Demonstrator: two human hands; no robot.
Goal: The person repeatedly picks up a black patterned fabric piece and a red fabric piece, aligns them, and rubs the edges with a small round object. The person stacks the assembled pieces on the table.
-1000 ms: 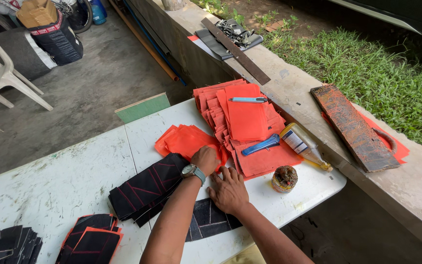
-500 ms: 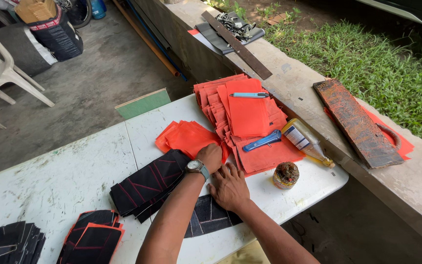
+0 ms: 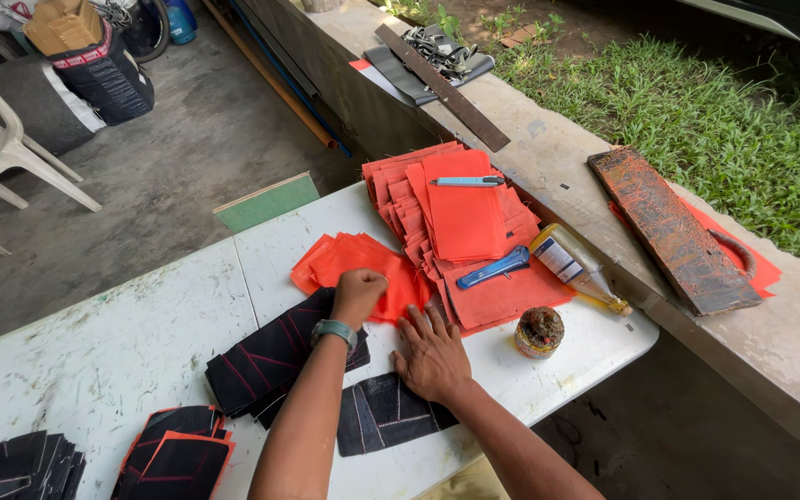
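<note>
Orange fabric pieces, thin, light and limp [image 3: 354, 264], lie in a small loose pile at the middle of the white tabletop [image 3: 122, 343]; best pinched at a free edge, since they will likely sag and slide. The left hand [image 3: 358, 292] is clenched on this pile; the right hand [image 3: 432, 352] rests flat, released, on one dark stitched panel [image 3: 381, 417]. Counted: two blue utility knives, one glue bottle, one round tin.
</note>
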